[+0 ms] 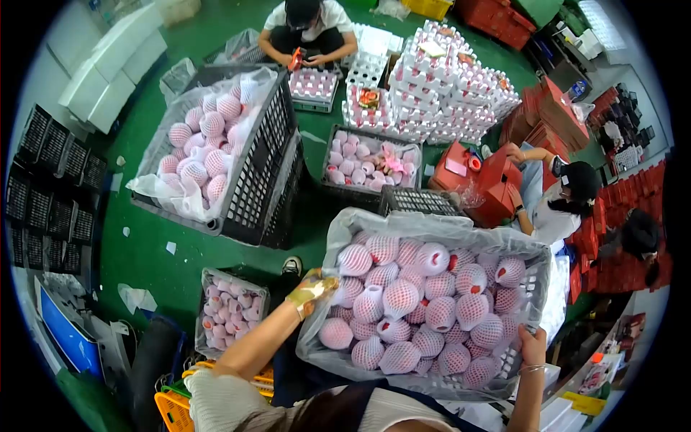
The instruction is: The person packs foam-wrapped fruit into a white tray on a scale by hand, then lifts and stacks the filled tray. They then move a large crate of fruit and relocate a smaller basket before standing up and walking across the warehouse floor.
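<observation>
A large plastic-lined crate (533, 270) full of fruit in pink and white foam nets (400, 299) is right in front of me. My left hand (312, 290), in a yellowish glove, has its fingers closed on the crate's left rim. At the lower right side, my bare right hand (532, 347) grips the opposite rim, a bracelet on its wrist. The netted fruits lie heaped between my two hands, and neither hand touches them.
Stacked black crates (268, 155) with netted fruit stand at upper left. Smaller fruit crates (232, 311) (374, 160) lie beside and beyond. One person (308, 32) crouches at the back; another (558, 191) handles red boxes (497, 189) at right. White trays (439, 86) are stacked behind.
</observation>
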`<act>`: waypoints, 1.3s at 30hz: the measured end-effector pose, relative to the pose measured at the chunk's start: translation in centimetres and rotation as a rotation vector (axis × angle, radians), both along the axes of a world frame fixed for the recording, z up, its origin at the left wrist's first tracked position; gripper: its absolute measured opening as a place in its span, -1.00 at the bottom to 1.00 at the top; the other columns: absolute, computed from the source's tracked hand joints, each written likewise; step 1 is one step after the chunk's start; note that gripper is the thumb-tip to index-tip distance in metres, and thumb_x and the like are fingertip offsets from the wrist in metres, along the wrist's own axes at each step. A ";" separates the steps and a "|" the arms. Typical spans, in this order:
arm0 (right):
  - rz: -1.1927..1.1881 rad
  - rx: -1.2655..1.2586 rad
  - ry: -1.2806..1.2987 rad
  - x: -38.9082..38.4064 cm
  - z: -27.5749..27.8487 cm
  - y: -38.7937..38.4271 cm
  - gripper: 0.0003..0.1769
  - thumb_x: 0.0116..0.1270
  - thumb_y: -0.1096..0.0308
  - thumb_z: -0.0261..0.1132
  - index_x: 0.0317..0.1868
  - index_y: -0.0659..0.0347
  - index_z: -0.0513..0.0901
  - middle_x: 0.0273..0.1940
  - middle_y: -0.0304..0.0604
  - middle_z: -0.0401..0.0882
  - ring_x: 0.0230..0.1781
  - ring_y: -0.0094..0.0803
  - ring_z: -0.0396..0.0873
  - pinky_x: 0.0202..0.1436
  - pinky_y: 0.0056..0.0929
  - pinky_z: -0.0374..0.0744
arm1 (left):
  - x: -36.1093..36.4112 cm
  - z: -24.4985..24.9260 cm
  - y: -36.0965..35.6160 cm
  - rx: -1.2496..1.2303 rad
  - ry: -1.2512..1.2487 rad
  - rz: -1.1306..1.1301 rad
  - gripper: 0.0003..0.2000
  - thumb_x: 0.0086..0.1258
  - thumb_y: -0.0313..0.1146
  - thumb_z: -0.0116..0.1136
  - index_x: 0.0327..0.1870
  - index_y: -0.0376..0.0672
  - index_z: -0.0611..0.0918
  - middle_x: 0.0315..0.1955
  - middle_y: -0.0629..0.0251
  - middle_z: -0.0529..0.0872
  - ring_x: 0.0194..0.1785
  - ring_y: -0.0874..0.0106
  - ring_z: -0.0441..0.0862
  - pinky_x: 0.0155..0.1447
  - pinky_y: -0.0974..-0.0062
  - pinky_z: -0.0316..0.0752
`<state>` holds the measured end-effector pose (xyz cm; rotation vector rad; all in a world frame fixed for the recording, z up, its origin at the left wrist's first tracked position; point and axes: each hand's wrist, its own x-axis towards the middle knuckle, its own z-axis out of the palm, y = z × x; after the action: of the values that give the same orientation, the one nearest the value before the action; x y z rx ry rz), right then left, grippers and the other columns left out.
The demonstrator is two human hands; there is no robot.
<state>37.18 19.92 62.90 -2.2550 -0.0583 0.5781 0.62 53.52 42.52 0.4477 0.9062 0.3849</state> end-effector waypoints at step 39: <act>1.434 -0.283 -0.537 -5.6 -37.2 55.4 -0.68 0.03 0.15 0.25 -0.24 0.12 0.68 -0.49 0.07 0.64 -0.41 0.02 0.64 -0.28 -0.05 0.57 | -5.6 -49.6 -10.3 -0.655 0.135 0.735 -0.87 0.12 -0.23 0.08 -0.37 -0.02 0.55 -0.24 0.35 0.58 -0.04 0.28 0.51 0.11 0.15 0.43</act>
<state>31.60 75.34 25.74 -2.2536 -2.0488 0.6401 -4.99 43.22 -7.06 -0.4897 1.2501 0.6914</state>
